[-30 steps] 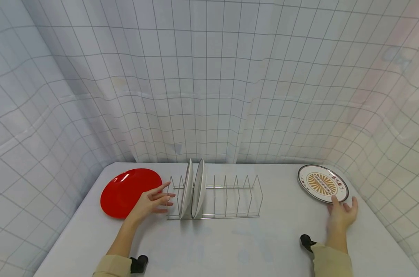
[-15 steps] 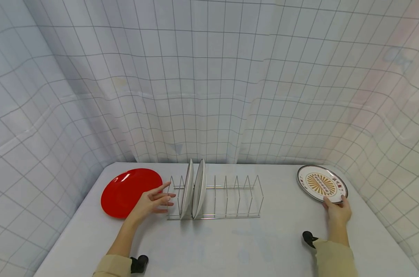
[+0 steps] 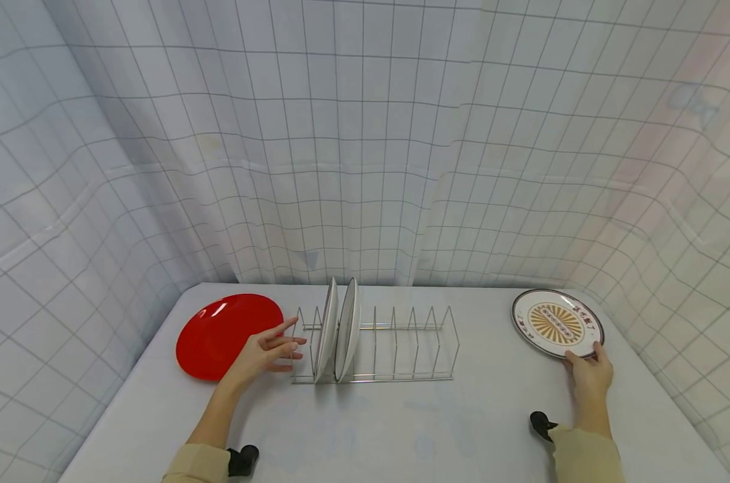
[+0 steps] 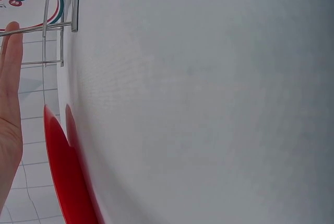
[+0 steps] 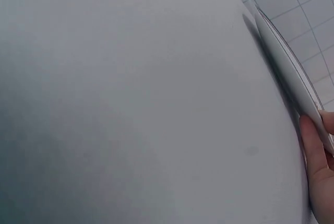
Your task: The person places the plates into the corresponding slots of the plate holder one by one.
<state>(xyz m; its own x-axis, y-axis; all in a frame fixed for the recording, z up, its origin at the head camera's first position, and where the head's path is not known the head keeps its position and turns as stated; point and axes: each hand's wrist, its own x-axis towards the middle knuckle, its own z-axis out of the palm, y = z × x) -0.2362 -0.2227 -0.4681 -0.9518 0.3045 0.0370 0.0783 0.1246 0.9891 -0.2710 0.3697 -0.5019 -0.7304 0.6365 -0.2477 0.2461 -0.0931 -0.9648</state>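
Note:
A white plate [image 3: 557, 325] with a dark rim, a gold sunburst and lettering is at the right of the table. My right hand [image 3: 591, 376] pinches its near edge between thumb and fingers. In the right wrist view the plate [image 5: 286, 62] appears edge-on, with fingers on both faces. My left hand [image 3: 259, 352] is at the left end of the wire dish rack [image 3: 404, 376], fingers extended and touching or just beside its end wire. Two white plates [image 3: 348, 329] stand upright in the left slots. The left wrist view shows one of them, a patterned plate [image 4: 39, 4], behind the wires.
A red oval plate [image 3: 220, 335] lies left of the rack, partly behind my left hand. The white table [image 3: 395, 429] is bordered by a hanging grid-patterned curtain [image 3: 365, 168] at the back and sides. A black camera mount [image 3: 242, 460] projects from each sleeve.
My right hand has closed on the plate's near edge, and the plate has shifted slightly left and toward me, turning a little. My left hand and the rack stay put.

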